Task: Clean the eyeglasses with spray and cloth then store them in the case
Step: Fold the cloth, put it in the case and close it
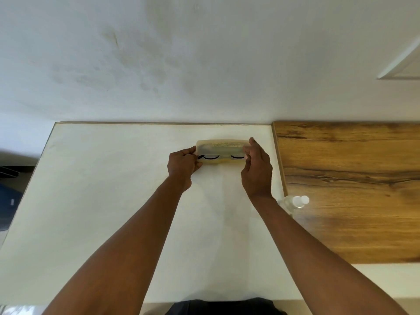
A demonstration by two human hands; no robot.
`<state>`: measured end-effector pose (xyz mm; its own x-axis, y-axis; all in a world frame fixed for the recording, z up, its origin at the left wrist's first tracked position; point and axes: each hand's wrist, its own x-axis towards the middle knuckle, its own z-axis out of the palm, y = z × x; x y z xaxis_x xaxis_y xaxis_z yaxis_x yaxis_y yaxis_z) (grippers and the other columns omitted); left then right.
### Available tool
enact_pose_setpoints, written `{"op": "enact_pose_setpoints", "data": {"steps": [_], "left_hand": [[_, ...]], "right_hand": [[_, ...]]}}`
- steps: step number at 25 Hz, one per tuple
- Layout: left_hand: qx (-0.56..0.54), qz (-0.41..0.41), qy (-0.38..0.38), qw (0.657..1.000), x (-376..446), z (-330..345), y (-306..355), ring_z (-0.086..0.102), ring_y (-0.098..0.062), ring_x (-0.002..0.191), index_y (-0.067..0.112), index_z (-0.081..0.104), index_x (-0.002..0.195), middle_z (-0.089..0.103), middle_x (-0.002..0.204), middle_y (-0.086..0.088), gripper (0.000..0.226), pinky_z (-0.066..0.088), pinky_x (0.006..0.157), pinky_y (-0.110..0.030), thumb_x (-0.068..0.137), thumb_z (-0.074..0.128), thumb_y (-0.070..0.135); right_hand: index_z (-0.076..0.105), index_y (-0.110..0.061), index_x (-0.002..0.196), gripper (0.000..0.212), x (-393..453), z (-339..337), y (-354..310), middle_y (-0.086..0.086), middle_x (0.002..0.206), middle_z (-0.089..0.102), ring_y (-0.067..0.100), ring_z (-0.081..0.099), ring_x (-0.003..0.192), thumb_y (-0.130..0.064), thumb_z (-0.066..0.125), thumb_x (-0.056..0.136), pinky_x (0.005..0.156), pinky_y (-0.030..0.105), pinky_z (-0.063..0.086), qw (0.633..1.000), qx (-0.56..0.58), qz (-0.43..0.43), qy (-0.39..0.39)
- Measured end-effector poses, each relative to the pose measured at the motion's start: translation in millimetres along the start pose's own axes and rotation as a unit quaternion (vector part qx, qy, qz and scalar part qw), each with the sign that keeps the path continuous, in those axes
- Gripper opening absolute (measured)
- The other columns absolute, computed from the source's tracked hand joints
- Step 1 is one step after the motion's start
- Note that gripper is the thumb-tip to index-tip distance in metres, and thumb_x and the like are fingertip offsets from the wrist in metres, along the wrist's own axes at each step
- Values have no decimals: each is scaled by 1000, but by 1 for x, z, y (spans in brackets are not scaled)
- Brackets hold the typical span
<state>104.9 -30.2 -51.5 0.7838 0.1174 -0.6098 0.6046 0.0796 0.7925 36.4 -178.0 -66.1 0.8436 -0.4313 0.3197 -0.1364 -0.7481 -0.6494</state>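
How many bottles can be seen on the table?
1. The clear bottle is at the right, where the white table meets the wooden board, just beside the right forearm. That arm may hide part of it; no other bottle shows.

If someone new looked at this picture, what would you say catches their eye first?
First, the two hands: the left hand and right hand grip the ends of a translucent eyeglass case on the far part of the white table, black eyeglasses showing inside. A clear spray bottle lies beside the right wrist.
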Motion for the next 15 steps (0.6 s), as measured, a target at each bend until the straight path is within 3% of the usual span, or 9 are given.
{"op": "enact_pose_setpoints", "data": {"steps": [6,10,13,15], "left_hand": [[-16,-20,-39,999,-3,-4,7,59,-17,79,2,65,106,65,102,-9,33,54,74,-25,83,46,-14],[-57,-43,-47,996,-7,-2,14,56,-18,68,7,64,77,62,76,-6,17,51,69,-27,84,50,-1],[-46,-38,-35,998,-4,0,12,54,-15,67,5,66,87,61,84,-7,6,53,68,-25,85,59,5],[-37,-27,-30,999,-1,0,9,55,-14,68,3,66,103,62,95,-9,19,53,68,-24,85,63,7]], "right_hand": [[55,0,120,48,-6,5,7,24,119,58,45,52,108,16,42,76,90,46,46,998,-44,-42,-20],[61,-17,119,58,-6,7,11,24,126,52,43,47,114,4,31,74,98,40,36,992,-90,-77,-53],[60,-19,120,50,-4,7,7,25,126,50,37,43,117,-4,51,73,97,40,35,990,-95,-63,-80],[60,-20,119,49,-2,5,6,24,125,50,41,45,114,-8,66,72,93,44,40,990,-91,-55,-87]]}}
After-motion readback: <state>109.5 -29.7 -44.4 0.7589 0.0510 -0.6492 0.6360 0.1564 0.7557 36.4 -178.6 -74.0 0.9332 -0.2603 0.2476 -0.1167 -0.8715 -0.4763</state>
